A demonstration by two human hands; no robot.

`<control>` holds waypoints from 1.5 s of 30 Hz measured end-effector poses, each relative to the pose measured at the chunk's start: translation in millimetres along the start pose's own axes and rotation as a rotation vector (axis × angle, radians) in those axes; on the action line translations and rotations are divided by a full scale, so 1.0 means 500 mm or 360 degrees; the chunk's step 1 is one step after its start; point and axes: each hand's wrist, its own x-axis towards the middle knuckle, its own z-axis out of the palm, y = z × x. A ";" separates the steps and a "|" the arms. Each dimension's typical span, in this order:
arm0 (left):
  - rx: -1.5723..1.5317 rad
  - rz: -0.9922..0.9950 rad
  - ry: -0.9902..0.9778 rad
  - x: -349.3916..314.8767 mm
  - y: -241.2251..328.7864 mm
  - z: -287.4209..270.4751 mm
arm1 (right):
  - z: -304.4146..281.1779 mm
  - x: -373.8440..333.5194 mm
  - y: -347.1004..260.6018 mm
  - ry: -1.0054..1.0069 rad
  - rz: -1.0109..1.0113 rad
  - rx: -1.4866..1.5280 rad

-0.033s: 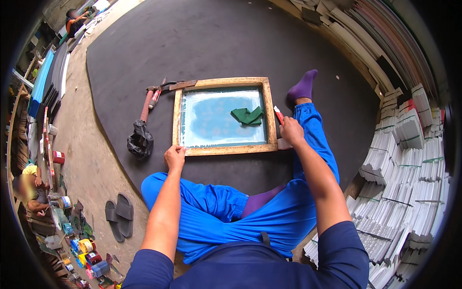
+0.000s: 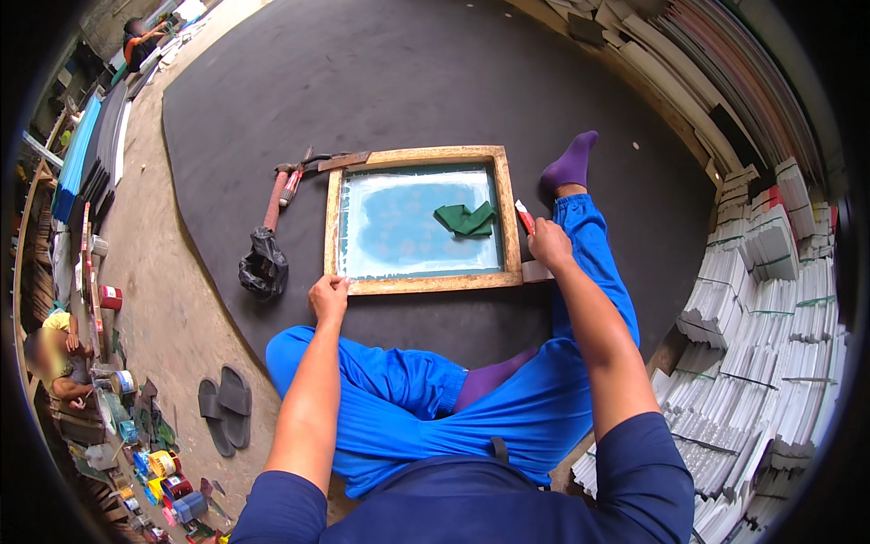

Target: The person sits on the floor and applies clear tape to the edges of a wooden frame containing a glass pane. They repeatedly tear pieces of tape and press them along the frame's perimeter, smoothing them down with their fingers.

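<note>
nearest us, our folded left leg (image 2: 390, 370) lies just short of the wooden frame (image 2: 435, 286), so we do well to keep that knee from nudging it. our left hand (image 2: 327, 298) is at the frame's near left corner; whether its fingers pinch the wood or only rest there, we cannot tell. even pressure there should stop any skidding. our right hand (image 2: 549, 243) is closed around a small red-and-white tool (image 2: 525, 218), its tip just beside the right rail; we'd best keep it off the blue-and-white panel (image 2: 390, 218), where a crumpled green cloth (image 2: 466, 220) lies toward the right. room is tight rightward: a pale block (image 2: 536, 271) sits by the near corner, and our outstretched right leg (image 2: 594, 254) runs close by. leftward, a black plastic bag (image 2: 263, 263) and a hammer (image 2: 275, 199) hem us in. past the far rail, the dark mat (image 2: 408, 82) gives the widest room.
</note>
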 end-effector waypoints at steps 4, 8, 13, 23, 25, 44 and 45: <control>-0.0043 -0.0048 -0.0024 -0.010 0.008 -0.010 | 0.044 0.050 0.010 -0.0119 0.0175 0.0015; -0.0012 -0.0069 -0.0034 -0.023 0.003 -0.022 | 0.038 0.038 -0.010 -0.0190 0.0178 -0.0023; -0.0035 -0.0072 -0.0035 -0.020 0.007 -0.017 | 0.061 0.048 0.026 0.0176 0.0097 0.0084; -0.0050 -0.0109 -0.0034 -0.003 0.012 -0.012 | 0.024 -0.169 -0.057 0.0498 -0.0111 0.0602; -0.0036 -0.0103 -0.0039 -0.002 0.011 -0.012 | 0.032 -0.241 -0.075 0.0512 -0.0100 0.0708; -0.0005 -0.0107 -0.0069 0.006 0.007 -0.008 | 0.099 -0.302 -0.062 0.0184 -0.0060 0.0415; 0.0003 -0.0112 -0.0069 0.006 0.005 -0.009 | 0.100 -0.301 -0.064 0.0177 -0.0054 0.0409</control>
